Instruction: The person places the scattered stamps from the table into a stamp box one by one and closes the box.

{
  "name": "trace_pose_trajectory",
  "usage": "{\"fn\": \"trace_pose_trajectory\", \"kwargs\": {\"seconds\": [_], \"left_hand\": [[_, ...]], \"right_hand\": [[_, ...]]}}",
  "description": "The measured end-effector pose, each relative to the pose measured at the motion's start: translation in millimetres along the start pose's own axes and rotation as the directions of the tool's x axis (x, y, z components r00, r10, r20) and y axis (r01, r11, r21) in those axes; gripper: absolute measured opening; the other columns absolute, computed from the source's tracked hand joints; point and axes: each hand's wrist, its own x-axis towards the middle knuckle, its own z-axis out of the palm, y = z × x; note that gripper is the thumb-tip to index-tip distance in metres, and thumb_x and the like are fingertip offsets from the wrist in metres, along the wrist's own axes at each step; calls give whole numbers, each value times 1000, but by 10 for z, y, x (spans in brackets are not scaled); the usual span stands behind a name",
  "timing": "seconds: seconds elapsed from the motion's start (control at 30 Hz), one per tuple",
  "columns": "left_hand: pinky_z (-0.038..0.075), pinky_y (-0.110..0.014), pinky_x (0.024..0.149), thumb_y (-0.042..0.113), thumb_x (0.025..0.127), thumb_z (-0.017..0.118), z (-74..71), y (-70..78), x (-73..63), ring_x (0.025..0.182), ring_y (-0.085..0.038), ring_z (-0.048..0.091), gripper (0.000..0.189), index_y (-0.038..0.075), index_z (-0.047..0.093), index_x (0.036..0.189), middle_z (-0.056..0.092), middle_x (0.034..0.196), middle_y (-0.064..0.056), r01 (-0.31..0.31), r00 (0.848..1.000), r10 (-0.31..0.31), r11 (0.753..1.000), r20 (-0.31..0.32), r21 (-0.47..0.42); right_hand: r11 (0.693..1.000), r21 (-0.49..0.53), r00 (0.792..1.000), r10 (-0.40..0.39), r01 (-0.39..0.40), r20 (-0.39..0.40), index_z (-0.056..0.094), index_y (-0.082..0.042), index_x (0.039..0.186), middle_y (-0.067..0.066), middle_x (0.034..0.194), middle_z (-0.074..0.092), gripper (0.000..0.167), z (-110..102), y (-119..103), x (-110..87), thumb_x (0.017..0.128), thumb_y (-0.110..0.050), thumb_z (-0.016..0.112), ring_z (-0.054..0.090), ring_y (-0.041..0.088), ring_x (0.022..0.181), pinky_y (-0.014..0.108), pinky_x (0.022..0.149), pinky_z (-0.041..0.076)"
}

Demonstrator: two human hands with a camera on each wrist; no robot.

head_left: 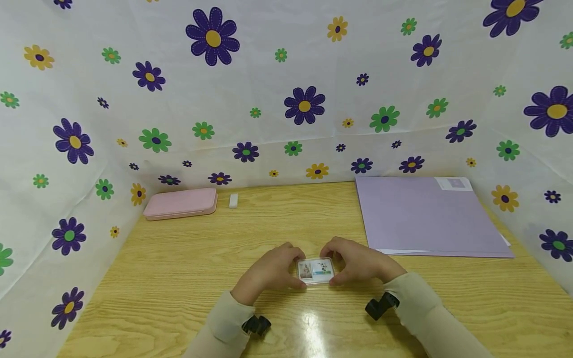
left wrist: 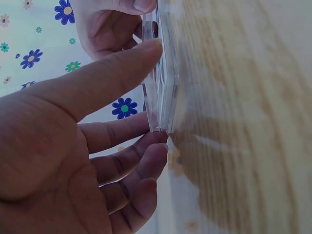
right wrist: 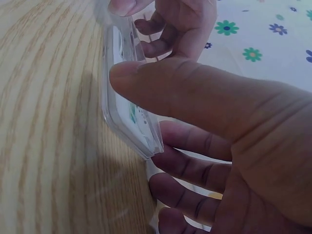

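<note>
A small flat clear plastic case (head_left: 316, 271) is low over or on the wooden table in the middle of the head view; I cannot tell whether it touches the wood. Inside it show a brownish picture and a white one with a small black-and-white figure. My left hand (head_left: 276, 268) grips its left edge between thumb and fingers. On the opposite edge my right hand (head_left: 358, 261) holds it in the same way. Seen from the side, the case (left wrist: 163, 73) has several thin layers. In the right wrist view the right thumb (right wrist: 146, 83) lies across its upper face.
A pink pencil case (head_left: 181, 203) lies at the back left, with a small white eraser-like block (head_left: 234, 201) beside it. A large purple folder (head_left: 429, 214) with white sheets under it covers the back right. Flower-patterned cloth (head_left: 268, 64) walls the table at the back and sides.
</note>
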Motion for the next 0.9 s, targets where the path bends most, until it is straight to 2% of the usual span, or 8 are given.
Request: {"fn": "trace_pose_trajectory", "kwargs": {"seconds": [0.33,0.57,0.9], "left_hand": [[47,-30,82,36,73,89,26,0,17,86,-10,52,62,9,63,123,57,108,0,-8,1000,8,1000,-7,28],[46,-28,76,35,74,89,21,11,8,81,-11,50,62,9,63,124,57,107,1,14,1000,-14,1000,-7,5],[47,-29,78,33,74,88,37,8,5,82,-10,50,60,9,63,124,56,108,1,3,1000,-3,1000,-21,25]], "right_hand": [[1000,-17,1000,-5,5,-7,62,-9,115,0,105,55,53,10,10,-5,73,-26,89,49,21,93,34,82,43],[1000,-7,1000,3,-3,-9,62,-9,115,1,102,55,52,15,12,-6,73,-24,90,49,21,90,33,79,43],[1000,-15,1000,-10,9,-22,60,-8,114,2,103,54,54,37,2,2,71,-21,90,49,20,89,32,79,43]]}}
